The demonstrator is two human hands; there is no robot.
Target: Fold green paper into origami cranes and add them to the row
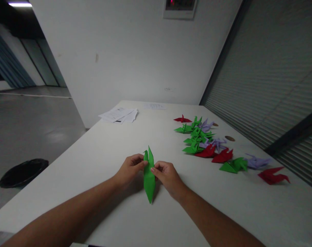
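A long, narrow folded piece of green paper point(149, 180) lies on the white table point(101, 151), pointed at both ends. My left hand point(130, 168) pinches its left edge near the middle. My right hand point(167, 176) pinches its right edge at the same height. Both hands rest on the table with the paper between their fingertips.
Several folded paper cranes in green, red and lilac point(206, 140) are spread along the table's right side, with a red one point(273, 175) nearest the edge. White sheets point(119, 115) lie at the far left. A black bin point(23, 172) stands on the floor.
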